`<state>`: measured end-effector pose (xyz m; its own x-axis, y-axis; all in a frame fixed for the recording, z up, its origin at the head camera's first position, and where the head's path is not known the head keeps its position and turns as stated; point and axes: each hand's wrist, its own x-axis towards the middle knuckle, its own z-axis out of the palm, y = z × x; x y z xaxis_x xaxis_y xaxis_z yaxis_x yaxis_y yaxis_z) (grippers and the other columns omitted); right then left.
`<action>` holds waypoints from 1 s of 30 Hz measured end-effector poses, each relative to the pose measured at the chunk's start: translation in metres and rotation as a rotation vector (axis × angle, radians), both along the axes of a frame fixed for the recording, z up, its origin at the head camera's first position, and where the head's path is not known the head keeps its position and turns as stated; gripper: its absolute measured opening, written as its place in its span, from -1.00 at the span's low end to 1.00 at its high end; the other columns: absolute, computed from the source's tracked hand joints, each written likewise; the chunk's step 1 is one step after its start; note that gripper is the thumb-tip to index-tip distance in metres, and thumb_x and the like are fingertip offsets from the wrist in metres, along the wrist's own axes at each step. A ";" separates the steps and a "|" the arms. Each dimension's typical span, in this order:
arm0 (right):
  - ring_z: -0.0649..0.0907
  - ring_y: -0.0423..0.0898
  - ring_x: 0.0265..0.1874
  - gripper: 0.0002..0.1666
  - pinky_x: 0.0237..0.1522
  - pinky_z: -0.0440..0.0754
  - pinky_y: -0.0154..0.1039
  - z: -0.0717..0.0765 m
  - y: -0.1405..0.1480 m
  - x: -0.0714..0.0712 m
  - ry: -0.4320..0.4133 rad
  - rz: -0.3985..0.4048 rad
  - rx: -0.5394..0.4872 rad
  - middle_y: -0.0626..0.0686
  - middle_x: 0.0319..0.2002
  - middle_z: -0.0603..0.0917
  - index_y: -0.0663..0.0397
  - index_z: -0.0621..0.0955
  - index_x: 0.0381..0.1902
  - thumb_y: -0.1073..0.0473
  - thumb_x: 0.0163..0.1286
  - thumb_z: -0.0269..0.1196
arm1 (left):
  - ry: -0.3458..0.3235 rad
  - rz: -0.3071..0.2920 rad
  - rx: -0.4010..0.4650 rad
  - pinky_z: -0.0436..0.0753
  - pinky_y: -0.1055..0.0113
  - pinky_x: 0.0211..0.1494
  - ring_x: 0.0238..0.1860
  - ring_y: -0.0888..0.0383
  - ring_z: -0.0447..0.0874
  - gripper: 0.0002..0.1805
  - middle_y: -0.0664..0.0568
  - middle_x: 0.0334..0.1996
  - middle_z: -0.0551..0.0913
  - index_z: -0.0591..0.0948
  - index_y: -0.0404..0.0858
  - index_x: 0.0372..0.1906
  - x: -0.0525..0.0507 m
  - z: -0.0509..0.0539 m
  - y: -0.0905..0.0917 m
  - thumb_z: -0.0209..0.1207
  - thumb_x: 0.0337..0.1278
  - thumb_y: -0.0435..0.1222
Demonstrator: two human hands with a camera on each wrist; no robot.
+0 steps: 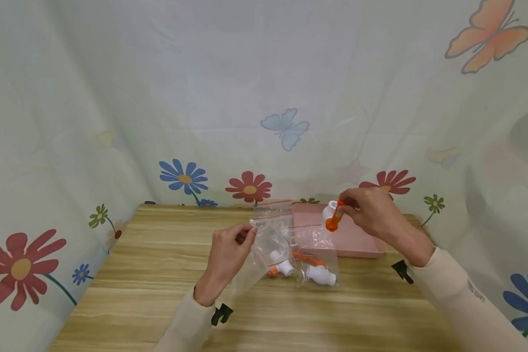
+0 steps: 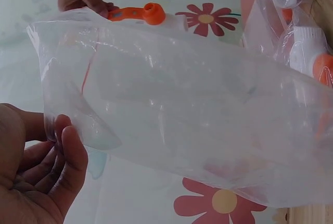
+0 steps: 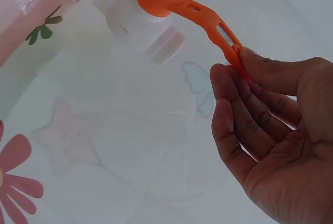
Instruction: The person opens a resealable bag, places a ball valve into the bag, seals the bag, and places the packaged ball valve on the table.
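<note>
Between thumb and fingers, my left hand (image 1: 229, 252) pinches the edge of a clear zip bag (image 2: 156, 94) near its opening; a red line runs across the bag. My right hand (image 1: 376, 212) holds a white plastic ball valve (image 3: 130, 18) by the end of its orange lever handle (image 3: 208, 21). That valve is raised over the pink tray (image 1: 361, 247), to the right of the bag. In the left wrist view the orange handle shows just beyond the bag's edge. Two more white valves with orange handles, one at the centre (image 1: 283, 265) and another (image 1: 321, 275) beside it, lie in clear bags.
More clear bags (image 1: 273, 209) with red lines lie at the back of the wooden table (image 1: 167, 239), partly by the tray's left side. A light cloth (image 1: 229, 73) printed with flowers and butterflies hangs behind and on both sides.
</note>
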<state>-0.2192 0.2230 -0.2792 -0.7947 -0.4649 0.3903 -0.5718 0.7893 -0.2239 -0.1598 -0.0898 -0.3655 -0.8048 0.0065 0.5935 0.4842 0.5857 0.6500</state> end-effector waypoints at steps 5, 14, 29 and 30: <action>0.71 -0.11 -0.44 -0.81 -0.35 0.71 -0.13 0.006 -0.005 0.006 0.030 0.036 -0.003 0.03 -0.41 0.76 0.16 0.72 -0.26 0.32 0.13 0.45 | 0.002 0.002 0.002 0.59 0.51 -0.48 -0.60 0.32 0.56 -0.92 0.03 -0.59 0.70 0.73 -0.31 -0.37 -0.001 0.002 0.001 0.31 0.16 -0.36; 0.68 -0.18 -0.47 -0.79 -0.39 0.68 -0.19 0.019 -0.012 0.016 0.110 0.102 -0.029 -0.03 -0.43 0.75 0.11 0.72 -0.31 0.33 0.06 0.49 | -0.013 0.001 0.016 0.59 0.51 -0.48 -0.60 0.30 0.58 -0.90 0.01 -0.58 0.71 0.74 -0.32 -0.35 -0.002 0.000 0.003 0.30 0.18 -0.34; 0.70 -0.22 -0.46 -0.70 -0.34 0.69 -0.38 0.039 -0.032 0.047 0.248 0.243 -0.121 -0.04 -0.39 0.75 0.15 0.71 -0.26 0.35 -0.01 0.51 | -0.001 -0.009 0.021 0.59 0.51 -0.49 -0.62 0.30 0.58 -0.92 0.01 -0.59 0.70 0.74 -0.33 -0.36 -0.003 0.003 0.007 0.31 0.16 -0.37; 0.70 -0.22 -0.45 -0.70 -0.32 0.67 -0.45 0.039 -0.033 0.050 0.253 0.250 -0.131 -0.04 -0.38 0.75 0.15 0.71 -0.25 0.35 -0.01 0.51 | 0.001 -0.009 0.020 0.59 0.51 -0.49 -0.62 0.30 0.58 -0.92 0.01 -0.59 0.70 0.74 -0.33 -0.36 -0.003 0.003 0.007 0.31 0.16 -0.37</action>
